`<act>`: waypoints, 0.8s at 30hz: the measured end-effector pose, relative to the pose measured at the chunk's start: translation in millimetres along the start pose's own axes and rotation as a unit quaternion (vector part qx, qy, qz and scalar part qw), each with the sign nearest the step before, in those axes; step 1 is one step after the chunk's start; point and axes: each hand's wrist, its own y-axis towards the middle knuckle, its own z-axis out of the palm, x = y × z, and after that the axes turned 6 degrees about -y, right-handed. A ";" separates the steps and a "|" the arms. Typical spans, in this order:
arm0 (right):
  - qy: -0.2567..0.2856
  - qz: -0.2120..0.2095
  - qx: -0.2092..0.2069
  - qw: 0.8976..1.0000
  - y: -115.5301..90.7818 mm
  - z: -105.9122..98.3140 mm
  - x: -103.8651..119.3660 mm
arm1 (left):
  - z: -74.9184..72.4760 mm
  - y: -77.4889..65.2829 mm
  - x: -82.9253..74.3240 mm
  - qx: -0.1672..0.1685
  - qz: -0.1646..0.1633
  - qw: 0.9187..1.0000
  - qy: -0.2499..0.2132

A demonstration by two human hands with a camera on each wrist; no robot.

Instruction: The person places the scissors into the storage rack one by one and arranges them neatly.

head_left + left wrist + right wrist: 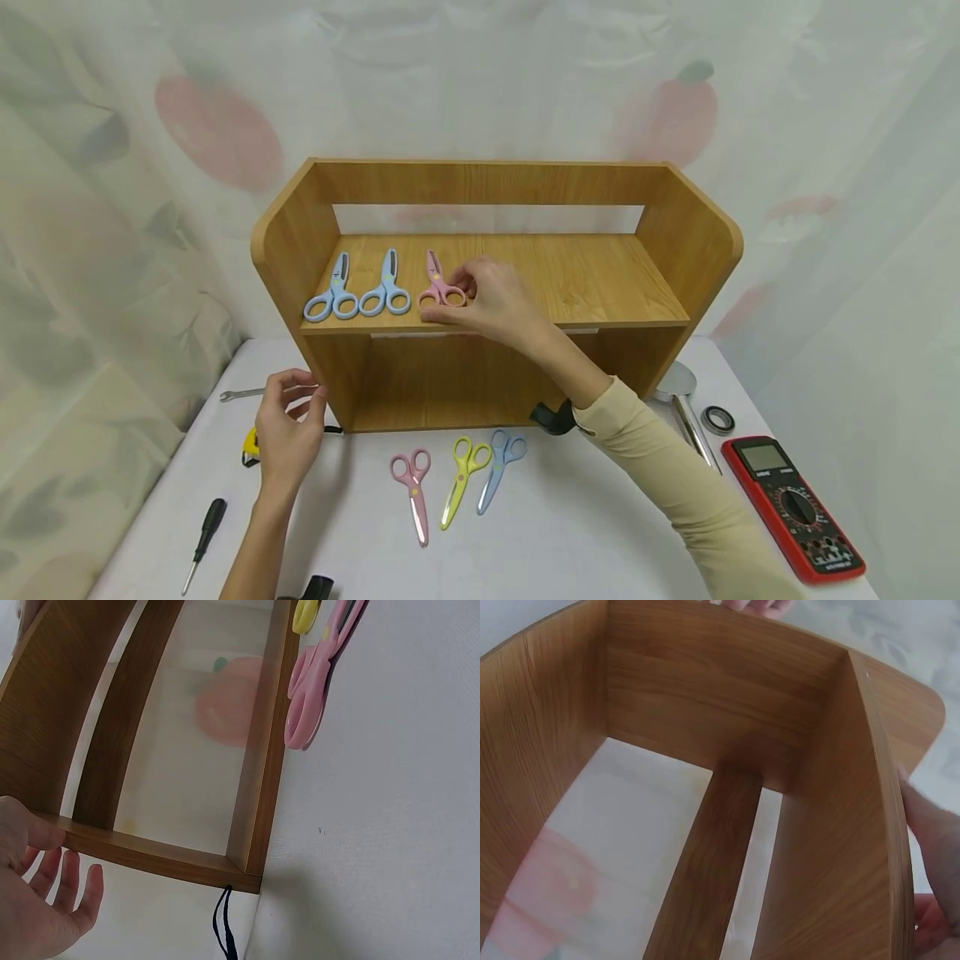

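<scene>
A wooden two-tier shelf [585, 279] stands on the table, two light-blue scissors [386, 287] lying side by side at the left of its upper board. To their right lies a pair of pink scissors [433, 271], blades toward the back. My right hand [498, 304] pinches its handles between thumb and fingers. At the shelf's lower left side, my left hand [288, 425] has loosely bent fingers. Its thumb [46, 832] touches the side panel's edge in the left wrist view. The right wrist view shows the lower compartment, with part of the right hand [937, 855] beyond the upper board.
Before the shelf lie pink scissors [414, 492], yellow scissors [459, 487] and blue scissors [495, 475]. A screwdriver [210, 529], a wrench [240, 394] and a yellow tape measure [251, 446] are on the left. At right are a red multimeter [795, 508] and a black ring [717, 419].
</scene>
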 end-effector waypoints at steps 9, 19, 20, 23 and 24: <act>0.068 -0.017 -0.021 0.997 -11.1 -2.9 1.9 | 0.1 -2.0 0.4 -0.005 -0.004 1.000 0.010; 0.175 -0.124 -0.049 0.976 -84.8 2.1 -15.0 | -0.7 -3.3 -2.2 -0.002 -0.004 1.000 -0.002; 0.177 -0.127 -0.034 0.975 -93.6 6.3 -20.2 | -0.5 -3.3 -2.1 -0.003 -0.005 1.000 -0.001; 0.176 -0.116 0.043 0.976 -117.8 23.4 -39.6 | 0.3 -3.0 -2.2 -0.007 -0.009 1.000 0.006; 0.172 -0.106 0.079 0.976 -125.1 30.6 -47.3 | 0.7 -2.7 -1.8 -0.008 -0.009 1.000 0.007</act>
